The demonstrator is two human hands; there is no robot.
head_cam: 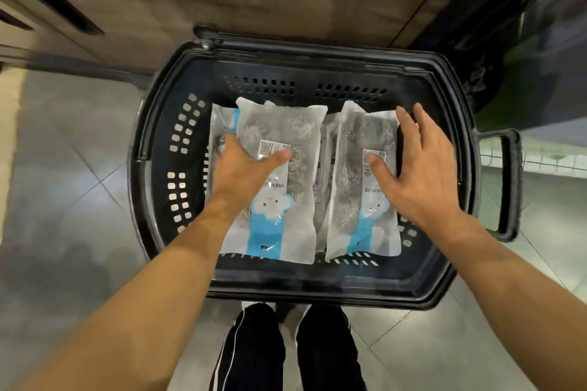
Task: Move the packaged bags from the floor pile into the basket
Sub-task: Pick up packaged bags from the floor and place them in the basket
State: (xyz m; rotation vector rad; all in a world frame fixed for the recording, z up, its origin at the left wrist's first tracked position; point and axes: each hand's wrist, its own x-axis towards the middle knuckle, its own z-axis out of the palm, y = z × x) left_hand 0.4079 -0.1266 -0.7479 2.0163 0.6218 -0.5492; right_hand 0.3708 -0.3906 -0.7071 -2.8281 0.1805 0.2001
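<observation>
progress: i am judging the job well along, since at least two clear plastic packaged bags of steel scouring balls with blue cloud labels are already lying in the black plastic basket; the floor pile is not showing in this view, so i cannot tell how many are left.
left hand: i am gripping the left packaged bag, thumb lying across its top face and my fingers curling under its left edge.
right hand: i am holding it flat with fingers straight and spread, resting on or just above the right packaged bag; it is gripping nothing.
basket contents: the two bags are lying side by side, lengthwise, labels facing up; another bag is peeking out from under the left one, and more packaging seems to be lying in the gap between them.
basket position: it is standing on the pale tiled floor just ahead of my dark trousers.
what is left: i am judging that i am settling these two, then going back for more.
</observation>
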